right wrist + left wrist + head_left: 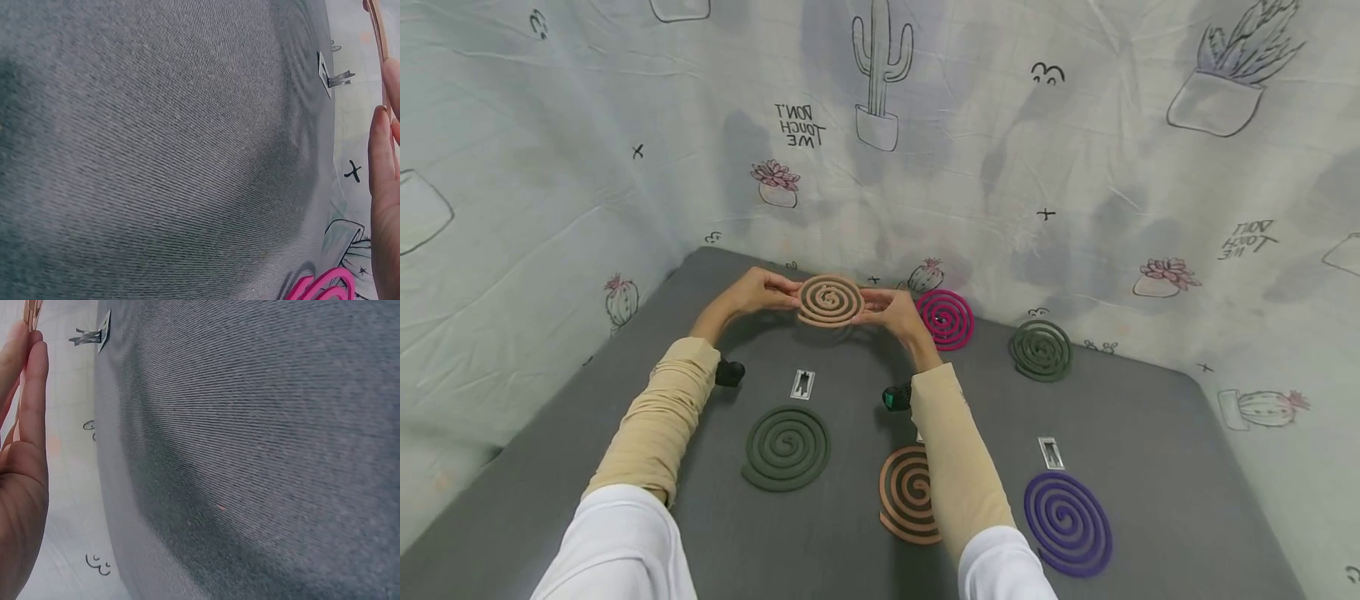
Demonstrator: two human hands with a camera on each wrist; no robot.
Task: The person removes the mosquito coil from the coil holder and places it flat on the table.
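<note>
A light brown mosquito coil (829, 297) is held up near the back of the table, its spiral face toward the head camera. My left hand (767, 292) pinches its left edge between thumb and fingers. On the opposite edge my right hand (891, 310) grips it the same way. Both wrist views show the coil edge-on at the fingertips. A small metal coil stand (87, 337) with an upright prong is on the table near the coil; the right wrist view shows a stand (331, 78) too. In the head view no stand shows beneath the held coil.
On the grey table (850, 400) lie a pink coil (945, 320) by my right wrist, green coils (1041, 350) (786, 447), a purple coil (1067, 523) and a brown coil (910, 493) partly under my forearm. Flat metal stands (802, 384) (1050, 452) lie nearby. Printed cloth (962, 167) hangs behind.
</note>
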